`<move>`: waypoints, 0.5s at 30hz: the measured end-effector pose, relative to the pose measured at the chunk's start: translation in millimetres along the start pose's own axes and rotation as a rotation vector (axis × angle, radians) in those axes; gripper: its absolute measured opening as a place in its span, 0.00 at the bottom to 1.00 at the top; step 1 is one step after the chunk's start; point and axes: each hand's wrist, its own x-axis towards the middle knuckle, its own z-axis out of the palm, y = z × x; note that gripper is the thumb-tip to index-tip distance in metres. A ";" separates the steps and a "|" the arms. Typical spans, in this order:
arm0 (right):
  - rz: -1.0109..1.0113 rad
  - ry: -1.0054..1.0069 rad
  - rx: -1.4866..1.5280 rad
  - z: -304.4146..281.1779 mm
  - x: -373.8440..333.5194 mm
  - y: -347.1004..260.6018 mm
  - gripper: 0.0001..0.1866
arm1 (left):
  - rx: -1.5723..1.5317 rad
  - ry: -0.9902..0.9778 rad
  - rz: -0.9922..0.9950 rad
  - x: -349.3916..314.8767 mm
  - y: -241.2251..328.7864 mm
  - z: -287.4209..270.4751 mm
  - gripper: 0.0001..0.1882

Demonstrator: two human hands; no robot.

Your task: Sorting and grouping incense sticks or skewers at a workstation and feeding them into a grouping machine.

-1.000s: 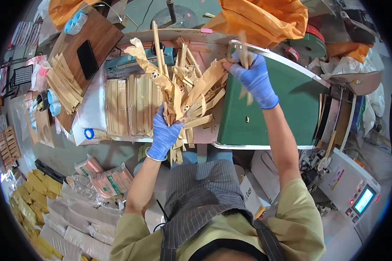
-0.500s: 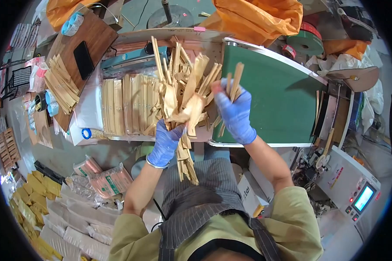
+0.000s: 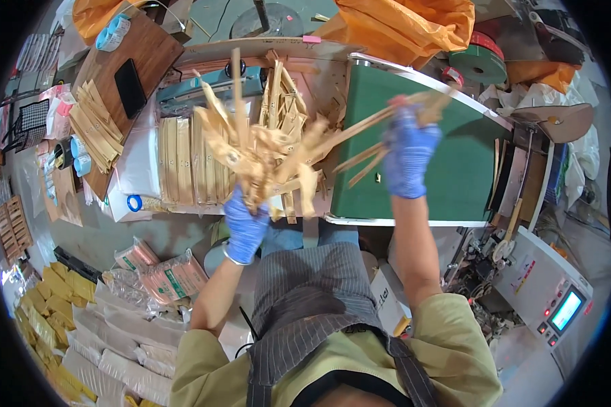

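My left hand point(image 3: 244, 229), in a blue glove, is closed around an untidy bunch of brown paper sleeves point(image 3: 251, 163), some crumpled, with a thin stick point(image 3: 237, 95) standing up among them. My right hand point(image 3: 412, 150), gloved too and blurred by motion, is over the green conveyor belt point(image 3: 458, 183). It grips several thin wooden sticks, apparently chopsticks point(image 3: 365, 163), which point toward the bunch; a blurred tan piece juts out on its far side. Behind my left hand lies a loose heap of sleeved chopsticks point(image 3: 282, 102). A small scrap point(image 3: 378, 178) rests on the belt.
Left of the heap, packed rows of paper-sleeved chopsticks point(image 3: 176, 163) fill the table. A wooden board point(image 3: 142, 51) carries a phone point(image 3: 130, 88) and more sleeves point(image 3: 95, 125). An orange bag point(image 3: 404, 30) lies beyond the belt; a machine with a lit screen point(image 3: 567, 308) stands at right.
My right hand has moved right and away over the belt with the sticks. My left hand shifted slightly left, its bunch tilting left. A small scrap now shows on the belt.
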 end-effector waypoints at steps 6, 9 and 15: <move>-0.781 -1.002 -0.635 10.8 -58.4 16.0 0.11 | -1.027 -0.256 -1.057 -3.7 5.4 -14.6 0.15; -0.980 -1.182 -0.615 16.7 -124.9 64.3 0.13 | -0.993 -0.460 -1.060 2.1 34.8 -19.4 0.27; 0.347 -0.556 -0.144 15.6 -125.3 68.2 0.11 | -1.510 -0.787 -0.870 -7.8 -29.3 -46.3 0.20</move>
